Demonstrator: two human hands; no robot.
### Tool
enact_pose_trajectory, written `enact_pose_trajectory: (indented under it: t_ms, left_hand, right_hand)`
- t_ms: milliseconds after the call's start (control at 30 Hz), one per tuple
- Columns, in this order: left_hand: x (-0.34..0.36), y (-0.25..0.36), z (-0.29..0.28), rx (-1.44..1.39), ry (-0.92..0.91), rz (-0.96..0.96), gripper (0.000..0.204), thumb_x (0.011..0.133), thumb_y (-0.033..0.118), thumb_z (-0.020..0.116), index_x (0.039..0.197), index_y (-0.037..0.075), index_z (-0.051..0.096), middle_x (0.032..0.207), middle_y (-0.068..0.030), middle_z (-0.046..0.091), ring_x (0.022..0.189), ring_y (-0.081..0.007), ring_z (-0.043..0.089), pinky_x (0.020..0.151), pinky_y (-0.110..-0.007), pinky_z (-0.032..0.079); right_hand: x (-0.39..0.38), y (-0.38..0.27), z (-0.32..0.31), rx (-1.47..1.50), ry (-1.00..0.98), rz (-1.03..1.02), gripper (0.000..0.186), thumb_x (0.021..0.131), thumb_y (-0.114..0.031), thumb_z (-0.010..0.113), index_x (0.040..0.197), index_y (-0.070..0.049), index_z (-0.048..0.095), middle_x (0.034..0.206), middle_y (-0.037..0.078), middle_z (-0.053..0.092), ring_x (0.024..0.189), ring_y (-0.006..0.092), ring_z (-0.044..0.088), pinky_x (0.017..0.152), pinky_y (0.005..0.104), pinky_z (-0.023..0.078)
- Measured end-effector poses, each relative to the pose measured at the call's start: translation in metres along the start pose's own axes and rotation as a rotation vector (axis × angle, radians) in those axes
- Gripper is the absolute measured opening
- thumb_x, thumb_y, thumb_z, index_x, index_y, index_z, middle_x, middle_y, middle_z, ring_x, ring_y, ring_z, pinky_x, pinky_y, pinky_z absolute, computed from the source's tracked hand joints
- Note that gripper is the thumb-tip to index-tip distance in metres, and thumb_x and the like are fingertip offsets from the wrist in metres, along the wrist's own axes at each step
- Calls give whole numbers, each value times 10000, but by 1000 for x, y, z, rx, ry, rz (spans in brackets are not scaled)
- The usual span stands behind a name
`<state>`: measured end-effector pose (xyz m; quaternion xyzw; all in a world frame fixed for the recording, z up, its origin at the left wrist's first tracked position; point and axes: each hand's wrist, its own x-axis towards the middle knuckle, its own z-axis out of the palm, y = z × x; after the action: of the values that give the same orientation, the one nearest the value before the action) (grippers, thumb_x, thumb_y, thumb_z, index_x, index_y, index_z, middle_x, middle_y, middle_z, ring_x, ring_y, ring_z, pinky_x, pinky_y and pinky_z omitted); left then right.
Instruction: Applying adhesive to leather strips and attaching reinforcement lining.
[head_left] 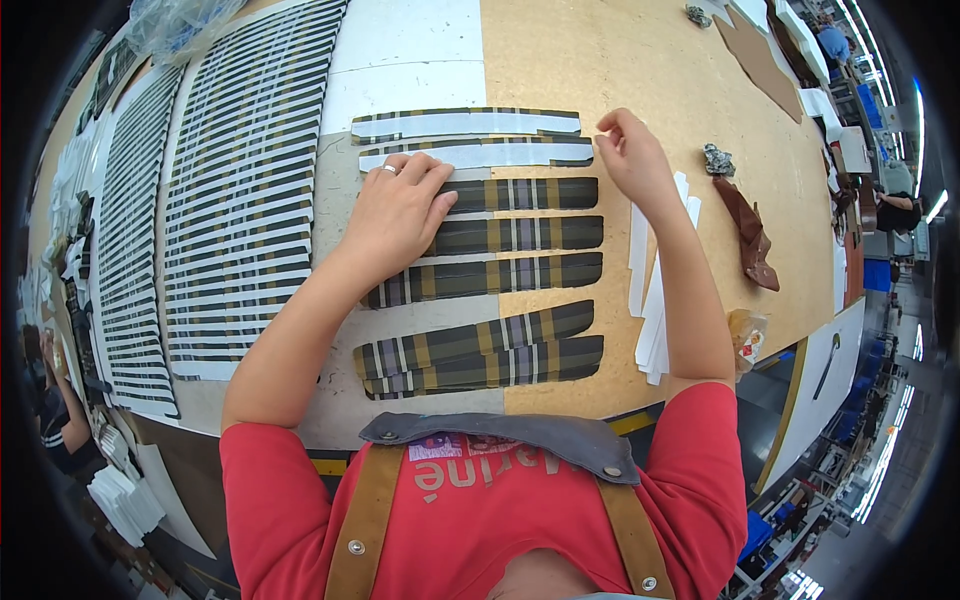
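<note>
My left hand (pixel 405 212) lies with fingers stretched out over the left part of a plaid fabric strip (pixel 578 149) that has a white strip (pixel 510 154) along it. Just off that strip's right end, my right hand (pixel 632 158) is raised with its fingers curled together; whatever is between them is too small to make out. Beyond lies a similar plaid strip with a white band (pixel 470 124). Nearer to me are bare plaid strips (pixel 540 232) in a column, partly under my left wrist. The nearest two overlap (pixel 480 350), one slanted.
Long rows of overlapping plaid-and-white strips (pixel 245 200) cover the table's left side. Loose white strips (pixel 652 310) lie under my right forearm. Farther right are a brown leather scrap (pixel 745 235), a crumpled grey lump (pixel 717 160) and a small clear packet (pixel 748 335). A plastic bag (pixel 180 25) sits far left.
</note>
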<state>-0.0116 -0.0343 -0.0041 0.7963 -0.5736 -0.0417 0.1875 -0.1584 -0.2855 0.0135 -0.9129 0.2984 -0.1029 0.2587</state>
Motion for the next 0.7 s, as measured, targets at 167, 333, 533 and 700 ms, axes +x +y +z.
enact_pose_trajectory:
  t_ms: [167,333,533,700]
  left_hand:
    - [-1,-1,0,-13,6,0,276,905,188,490,1126,34,550,1103,-95,545,1046,-282,485,864,-381,399]
    - [-5,-13,-4,-34,73,20,254,896,202,509,1067,23,563,1069,-97,557,1011,-289,509,850,-383,414]
    - [-31,-33,-19,121,93,-14,270,909,200,489,1114,36,552,1085,-86,562,1073,-252,509,920,-387,368]
    - [-30,-34,-18,145,62,-13,295,926,192,449,1153,28,541,1136,-97,553,1082,-268,501,936,-364,351]
  right_hand:
    - [-17,-55,41,15,-39,-568,165,838,-56,520,975,-22,605,1017,121,610,934,267,580,809,360,471]
    - [-24,-54,52,-194,-100,-631,245,798,-11,521,1029,-31,599,1067,89,600,990,273,559,871,369,451]
    - [-28,4,15,-230,-18,-462,272,786,54,490,1017,-29,607,1072,95,609,982,271,580,842,346,476]
    - [-36,0,20,-269,23,-410,271,815,39,465,1045,-32,590,1099,89,597,987,269,579,833,347,480]
